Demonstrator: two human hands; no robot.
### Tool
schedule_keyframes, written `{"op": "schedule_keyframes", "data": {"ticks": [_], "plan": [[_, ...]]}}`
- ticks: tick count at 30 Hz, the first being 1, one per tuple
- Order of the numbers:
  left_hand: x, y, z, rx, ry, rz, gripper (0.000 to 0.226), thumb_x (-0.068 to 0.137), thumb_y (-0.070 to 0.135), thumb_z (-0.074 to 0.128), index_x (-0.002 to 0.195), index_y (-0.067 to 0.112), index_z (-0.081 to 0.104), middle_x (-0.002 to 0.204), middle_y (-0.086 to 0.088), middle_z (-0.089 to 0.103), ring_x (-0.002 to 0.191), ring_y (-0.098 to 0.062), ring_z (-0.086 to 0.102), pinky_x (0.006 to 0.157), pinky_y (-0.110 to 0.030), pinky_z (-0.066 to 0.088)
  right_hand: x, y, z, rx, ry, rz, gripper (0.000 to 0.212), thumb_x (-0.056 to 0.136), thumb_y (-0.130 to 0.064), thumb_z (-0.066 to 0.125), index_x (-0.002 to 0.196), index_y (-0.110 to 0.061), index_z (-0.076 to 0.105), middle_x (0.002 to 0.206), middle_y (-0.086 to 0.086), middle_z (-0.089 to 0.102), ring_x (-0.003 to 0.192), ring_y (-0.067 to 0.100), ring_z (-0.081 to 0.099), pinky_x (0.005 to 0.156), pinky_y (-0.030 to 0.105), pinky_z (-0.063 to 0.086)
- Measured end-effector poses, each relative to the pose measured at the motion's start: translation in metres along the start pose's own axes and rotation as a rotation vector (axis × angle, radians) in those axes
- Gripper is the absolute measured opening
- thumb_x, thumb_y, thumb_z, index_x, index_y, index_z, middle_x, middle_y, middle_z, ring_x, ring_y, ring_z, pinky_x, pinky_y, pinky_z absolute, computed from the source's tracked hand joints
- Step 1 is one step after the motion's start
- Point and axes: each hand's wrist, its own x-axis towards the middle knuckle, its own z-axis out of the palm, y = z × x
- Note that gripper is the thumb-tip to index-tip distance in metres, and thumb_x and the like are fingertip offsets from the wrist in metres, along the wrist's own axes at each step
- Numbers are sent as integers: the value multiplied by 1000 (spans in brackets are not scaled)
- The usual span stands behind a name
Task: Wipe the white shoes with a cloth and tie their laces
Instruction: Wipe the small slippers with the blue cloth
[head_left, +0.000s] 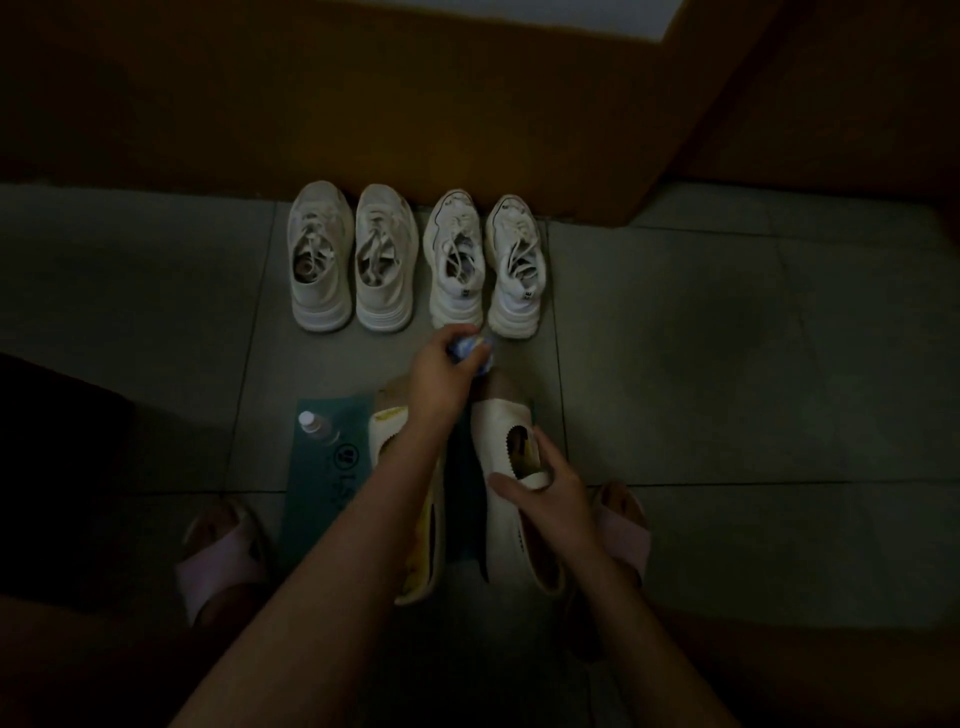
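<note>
- pretty dark shot, so fine details are fuzzy
- left hand (441, 371) is stretched forward, fingers curled round a bunched-up blue and white cloth (475, 351), right at the far end of the right slip-on (501, 421)
- right hand (545, 493) grips that same shoe at its opening, thumb across the side, fingers hooked over the rim
- left slip-on (384, 431) lies beside it, partly under the left forearm; both are on a teal mat (322, 467)
- small white-capped bottle (314, 423) stands on the mat's far left corner
- four white sneakers (322, 260) sit in a row on the floor (727, 338), toes at the orange wall (363, 104), laces looking loose
- pink slippers (223, 561) on both feet, either side of the mat
</note>
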Motion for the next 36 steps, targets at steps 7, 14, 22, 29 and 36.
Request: {"op": "schedule_keyframes", "data": {"ticks": [7,14,22,29,36], "plan": [[-5,-14,17,142,-100,101,18,89,21,62,103,13,68,98,2,67,84,-1,58,71,1,40,3,4,-1,20,13,-17,74,75,-20,77,139,-26,42,133,-12,50,113,-3,43,87,12,37],[-27,-22,17,182,57,257,10,87,20,64,96,24,68,94,9,65,88,-7,60,80,-19,47,5,11,-2,75,25,-13,70,74,-19,78,136,-24,47,126,-14,54,113,0,50,83,7,40],[-75,-38,17,268,127,209,20,88,24,62,107,20,68,114,2,64,109,-14,54,97,-29,41,5,12,-3,127,24,-45,61,76,-10,75,131,-23,52,113,-19,58,94,-18,54,73,-2,41],[-102,-41,14,122,115,87,13,89,26,59,100,25,67,102,8,65,98,-6,58,89,-29,48,4,12,-5,149,-8,-22,59,77,-15,75,124,-38,48,103,-30,56,94,-18,52,71,-2,41],[-21,5,14,408,-45,375,14,91,20,56,92,14,69,97,-1,65,95,-14,55,84,-31,44,7,18,-4,124,-4,-15,72,74,-24,78,138,-27,45,130,-15,52,112,-2,50,76,3,42]]}}
